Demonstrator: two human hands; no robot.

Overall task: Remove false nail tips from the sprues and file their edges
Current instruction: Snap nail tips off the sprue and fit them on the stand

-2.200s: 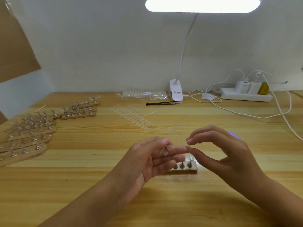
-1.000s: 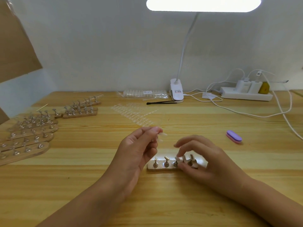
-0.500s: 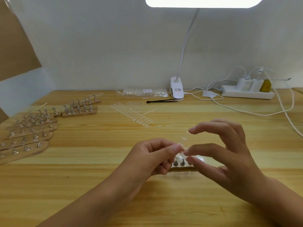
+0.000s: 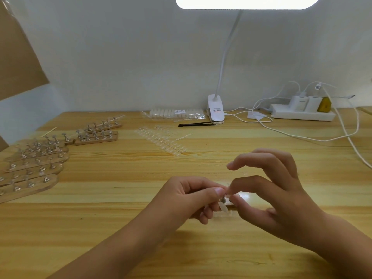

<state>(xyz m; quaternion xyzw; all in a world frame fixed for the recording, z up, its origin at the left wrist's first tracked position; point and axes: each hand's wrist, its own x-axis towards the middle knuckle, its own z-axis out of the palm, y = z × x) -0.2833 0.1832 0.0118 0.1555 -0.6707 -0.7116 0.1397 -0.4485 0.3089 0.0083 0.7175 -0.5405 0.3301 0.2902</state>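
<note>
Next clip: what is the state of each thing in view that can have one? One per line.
Left hand: pinches the nail tip sprue.
Right hand: pinches the same sprue.
Desk lamp: lit.
Power strip: chargers plugged in.
Spare sprues: flat on the table, untouched.

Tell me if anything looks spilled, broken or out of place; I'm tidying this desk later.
Nothing looks spilled or broken. The wooden nail stands at the left lie in an uneven, staggered cluster, and white cables trail loosely across the table at the right.
</note>
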